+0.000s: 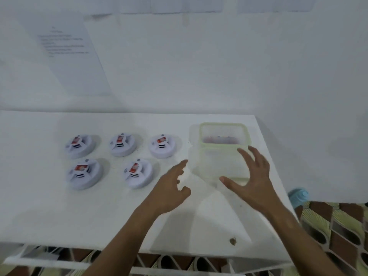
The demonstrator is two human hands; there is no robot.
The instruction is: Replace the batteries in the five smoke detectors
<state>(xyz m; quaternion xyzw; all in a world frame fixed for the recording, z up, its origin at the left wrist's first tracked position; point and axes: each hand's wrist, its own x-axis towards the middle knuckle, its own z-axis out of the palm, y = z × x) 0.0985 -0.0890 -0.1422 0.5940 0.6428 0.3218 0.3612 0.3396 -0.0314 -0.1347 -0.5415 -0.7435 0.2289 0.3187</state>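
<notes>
Nearest, the left hand [171, 188] and right hand [251, 176] are held spread and empty above the white table [99, 216], either side of the near wall of a clear plastic box with a pale green rim [222, 154] by the right edge. The box is judged about to be grasped for fresh cells; a two-handed hold is called for. Left of it, five round white smoke detectors [137, 173] lie in two rows, red-labelled batteries [134, 168] still fitted. Labels and the wall sheet [65, 44] cannot be read.
</notes>
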